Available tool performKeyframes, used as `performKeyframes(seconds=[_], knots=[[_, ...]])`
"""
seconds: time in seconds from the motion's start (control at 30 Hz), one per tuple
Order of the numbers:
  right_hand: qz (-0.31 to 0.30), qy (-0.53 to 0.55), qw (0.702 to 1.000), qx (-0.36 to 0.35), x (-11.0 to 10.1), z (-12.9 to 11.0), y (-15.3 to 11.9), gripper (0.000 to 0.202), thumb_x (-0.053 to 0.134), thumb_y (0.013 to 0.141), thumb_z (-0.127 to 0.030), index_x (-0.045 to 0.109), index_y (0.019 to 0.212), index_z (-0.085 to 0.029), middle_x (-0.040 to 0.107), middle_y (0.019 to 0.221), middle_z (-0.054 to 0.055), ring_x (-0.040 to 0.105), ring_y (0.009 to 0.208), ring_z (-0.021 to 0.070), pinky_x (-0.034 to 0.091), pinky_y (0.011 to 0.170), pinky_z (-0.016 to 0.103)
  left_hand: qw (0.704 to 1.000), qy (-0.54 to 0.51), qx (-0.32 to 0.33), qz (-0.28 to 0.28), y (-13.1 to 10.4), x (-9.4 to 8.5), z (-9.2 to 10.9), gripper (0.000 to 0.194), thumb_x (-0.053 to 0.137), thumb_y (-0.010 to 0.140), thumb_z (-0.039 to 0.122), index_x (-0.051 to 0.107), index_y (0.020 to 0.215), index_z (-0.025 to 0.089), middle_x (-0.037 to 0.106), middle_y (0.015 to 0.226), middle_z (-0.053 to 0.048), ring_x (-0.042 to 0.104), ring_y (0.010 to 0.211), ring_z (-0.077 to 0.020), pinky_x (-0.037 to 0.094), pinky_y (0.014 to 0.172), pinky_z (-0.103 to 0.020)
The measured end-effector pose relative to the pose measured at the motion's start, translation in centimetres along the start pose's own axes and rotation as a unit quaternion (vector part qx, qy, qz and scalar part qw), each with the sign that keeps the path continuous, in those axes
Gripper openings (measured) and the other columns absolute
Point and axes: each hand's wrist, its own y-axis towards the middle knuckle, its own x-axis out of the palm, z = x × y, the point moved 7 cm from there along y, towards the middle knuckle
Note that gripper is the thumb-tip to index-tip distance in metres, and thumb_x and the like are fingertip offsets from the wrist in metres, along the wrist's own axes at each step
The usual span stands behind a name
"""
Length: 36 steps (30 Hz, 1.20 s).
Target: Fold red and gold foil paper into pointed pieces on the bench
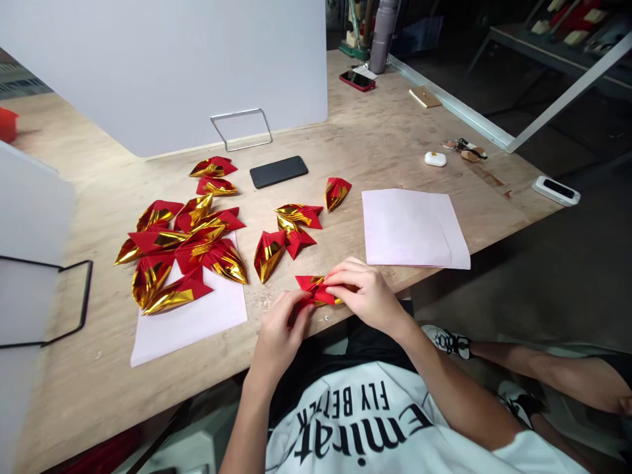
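A red and gold folded paper piece [316, 287] lies at the table's front edge between my two hands. My left hand [284, 322] pinches its left end between thumb and fingers. On its right side, my right hand [363, 289] grips the paper with fingers pressed together, covering part of it. Just beyond, several finished-looking folded paper pieces [270, 253] in the same red and gold sit loose. Farther left, a larger heap of folded paper pieces [190, 240] rests partly on a pale sheet [217, 322].
A stack of pale paper [415, 227] is at the right by the edge. Behind the folded pieces lies a black phone [279, 172]. White panels [172, 66] stand at the back and left. A white earbud case [435, 158], keys [461, 146] and a bottle [384, 36] are farther off.
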Motion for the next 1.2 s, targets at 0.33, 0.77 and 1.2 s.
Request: performKeyframes(seconds=[0.33,0.77,1.2], knots=[[-0.129,-0.177,0.947,-0.233,0.6,-2.2,1.3,0.016,0.061,0.095,-0.009,0.073,0.087,-0.016,0.076,0.098,0.006,0.06,0.091,0.0213,0.044,0.076,0.036,0.999,-0.033,0.016,-0.009,0.3,-0.2,0.0,0.012,0.061,0.099,0.018,0.069,0.108,0.022,0.074,0.1,-0.004,0.067,0.091,-0.018,0.053,0.082,-0.03],[-0.078,-0.14,0.956,-0.244,0.8,-1.5,-0.3,0.023,0.049,0.1,-0.012,0.071,0.101,-0.02,0.074,0.102,0.008,0.06,0.1,0.0223,0.048,0.083,0.039,0.999,-0.033,-0.007,0.0,0.3,-0.3,-0.7,0.01,0.064,0.098,0.023,0.071,0.104,0.021,0.075,0.095,-0.004,0.069,0.084,-0.0175,0.055,0.076,-0.029],[0.066,-0.151,0.974,-0.156,2.4,-1.6,-1.2,0.015,0.059,0.095,-0.015,0.068,0.106,-0.02,0.071,0.098,0.008,0.062,0.094,0.023,0.055,0.08,0.038,0.998,0.006,0.058,0.038,0.3,-1.3,-0.8,0.016,0.062,0.098,0.032,0.072,0.111,0.028,0.08,0.101,-0.002,0.078,0.085,-0.0187,0.064,0.075,-0.025]])
